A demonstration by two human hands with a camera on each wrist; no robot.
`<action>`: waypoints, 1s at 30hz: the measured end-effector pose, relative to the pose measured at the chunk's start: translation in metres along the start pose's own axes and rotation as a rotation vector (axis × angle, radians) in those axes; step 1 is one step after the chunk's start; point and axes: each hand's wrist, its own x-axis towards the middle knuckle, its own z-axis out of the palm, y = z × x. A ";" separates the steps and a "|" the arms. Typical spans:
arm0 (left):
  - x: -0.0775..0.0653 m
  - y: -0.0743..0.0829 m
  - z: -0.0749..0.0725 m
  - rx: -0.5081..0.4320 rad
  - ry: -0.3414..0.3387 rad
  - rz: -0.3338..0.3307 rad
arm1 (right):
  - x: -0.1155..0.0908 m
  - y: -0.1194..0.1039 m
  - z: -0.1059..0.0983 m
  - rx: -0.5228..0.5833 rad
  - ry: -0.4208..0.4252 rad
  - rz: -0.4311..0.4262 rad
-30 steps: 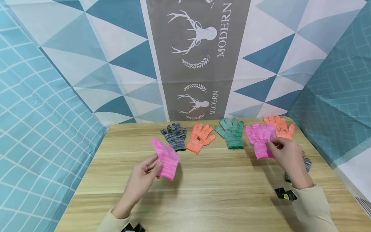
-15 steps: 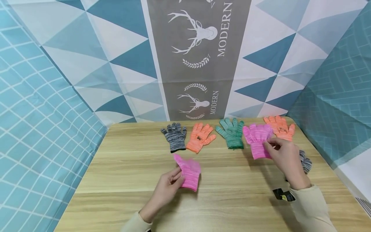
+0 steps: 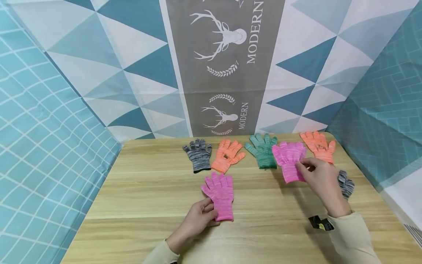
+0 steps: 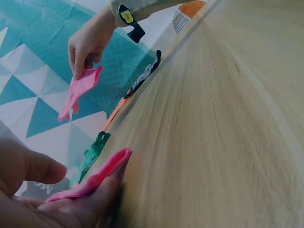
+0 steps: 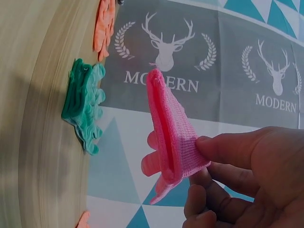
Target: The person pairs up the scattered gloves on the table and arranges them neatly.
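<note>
In the head view, my left hand (image 3: 196, 220) is low over the table's middle, under and beside the cuff of a pink knit glove (image 3: 221, 196) whose fingers point to the back. The left wrist view shows that glove (image 4: 102, 178) lying across my fingers, with the thumb (image 4: 45, 167) lifted apart from it. On the right, my right hand (image 3: 319, 179) pinches the cuff edge of a second pink glove (image 3: 291, 161), raised above the table. Thumb and fingers grip its ribbed cuff (image 5: 183, 137) in the right wrist view; the cuff's opening faces that camera.
Along the back of the wooden table (image 3: 148, 198) lie a grey-black glove (image 3: 199, 157), an orange glove (image 3: 226, 157), a green glove (image 3: 263, 152) and another orange glove (image 3: 318, 145). A second grey-black glove (image 3: 346, 185) is partly hidden behind the right forearm. Patterned cloth (image 3: 224, 73) hangs behind.
My left hand has moved right and nearer the table; its glove has unfolded flat and the thumb has come off it. The right hand has shifted slightly left with its pink glove.
</note>
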 end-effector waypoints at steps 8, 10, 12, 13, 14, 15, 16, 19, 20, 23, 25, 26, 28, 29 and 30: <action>-0.007 0.002 -0.010 0.128 0.016 -0.037 | -0.004 -0.008 0.009 0.033 -0.011 -0.069; -0.008 0.003 -0.013 0.132 0.023 -0.043 | -0.005 -0.011 0.013 0.042 -0.019 -0.083; -0.010 0.004 -0.016 0.147 0.025 -0.048 | -0.006 -0.015 0.016 0.058 -0.041 -0.090; -0.011 0.004 -0.017 0.151 0.026 -0.049 | -0.007 -0.017 0.018 0.064 -0.053 -0.092; -0.012 0.004 -0.018 0.158 0.027 -0.050 | -0.008 -0.018 0.020 0.072 -0.065 -0.095; -0.013 0.004 -0.019 0.167 0.026 -0.048 | -0.009 -0.020 0.022 0.068 -0.072 -0.098; -0.014 0.004 -0.019 0.174 0.025 -0.044 | -0.009 -0.022 0.024 0.069 -0.082 -0.099; -0.015 0.003 -0.021 0.178 0.032 -0.031 | -0.011 -0.027 0.030 0.069 -0.106 -0.109; -0.015 0.003 -0.022 0.172 0.035 -0.028 | -0.012 -0.029 0.031 0.074 -0.114 -0.114; -0.015 0.003 -0.025 0.154 0.040 -0.030 | -0.014 -0.036 0.038 0.097 -0.139 -0.128; -0.015 0.003 -0.027 0.151 0.046 -0.030 | -0.016 -0.040 0.042 0.116 -0.155 -0.133; -0.015 0.003 -0.028 0.157 0.049 -0.028 | -0.017 -0.043 0.044 0.121 -0.158 -0.140; -0.015 0.003 -0.031 0.174 0.057 -0.018 | -0.019 -0.047 0.050 0.135 -0.167 -0.149; -0.016 0.003 -0.032 0.181 0.062 -0.015 | -0.020 -0.049 0.052 0.144 -0.172 -0.153; -0.017 0.003 -0.034 0.188 0.066 -0.011 | -0.021 -0.051 0.055 0.152 -0.176 -0.157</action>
